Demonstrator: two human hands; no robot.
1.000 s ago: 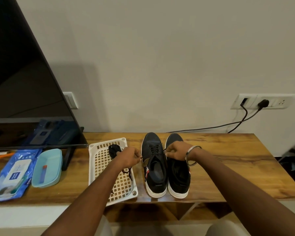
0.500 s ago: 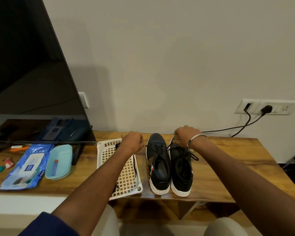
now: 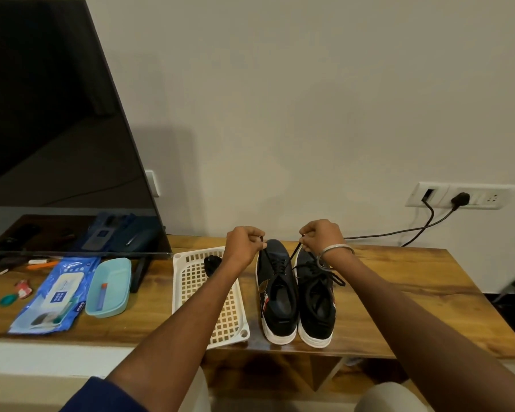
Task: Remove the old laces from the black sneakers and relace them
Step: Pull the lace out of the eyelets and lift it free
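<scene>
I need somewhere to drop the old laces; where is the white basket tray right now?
In the head view, the white basket tray lies on the wooden table, directly left of the black sneakers, under the left forearm.

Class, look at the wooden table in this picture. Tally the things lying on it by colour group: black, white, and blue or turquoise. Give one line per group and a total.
Black: 2, left sneaker, right sneaker
White: 1, lattice tray
Blue or turquoise: 2, wipes pack, turquoise container
Total: 5
</scene>
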